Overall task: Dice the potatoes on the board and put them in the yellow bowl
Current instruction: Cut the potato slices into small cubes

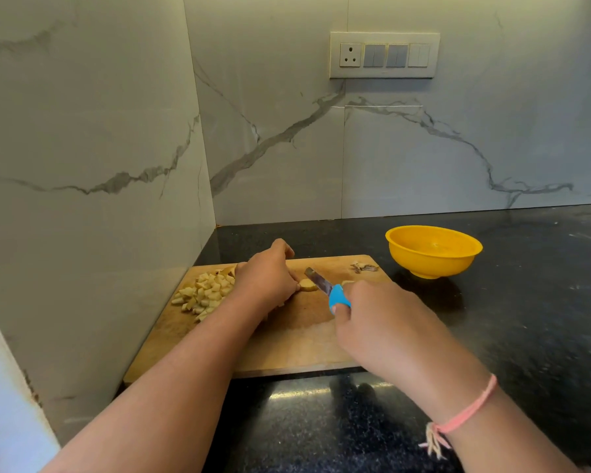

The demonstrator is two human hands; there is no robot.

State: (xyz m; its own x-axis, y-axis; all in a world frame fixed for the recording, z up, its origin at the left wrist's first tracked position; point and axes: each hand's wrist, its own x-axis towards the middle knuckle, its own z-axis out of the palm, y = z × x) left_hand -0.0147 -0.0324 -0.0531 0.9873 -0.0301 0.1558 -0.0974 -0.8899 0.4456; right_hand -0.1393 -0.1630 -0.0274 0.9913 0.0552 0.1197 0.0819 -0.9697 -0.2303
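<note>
Head view: board (287, 343) beside wall (82, 199), yellow bowl (434, 264) off its far-right corner

wooden matt board (287, 339); glossy black speckled counter (512, 302); smooth plastic bowl (434, 259); veined marble-look wall (423, 148); dull metal blade (318, 278).

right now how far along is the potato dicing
Partway. Done: a pile of diced potato lies on the left of the board. In hand: the left hand holds a potato piece while the right hand grips the knife, blade beside it. Left: finishing that piece and moving everything into the yellow bowl, which looks empty.
</note>
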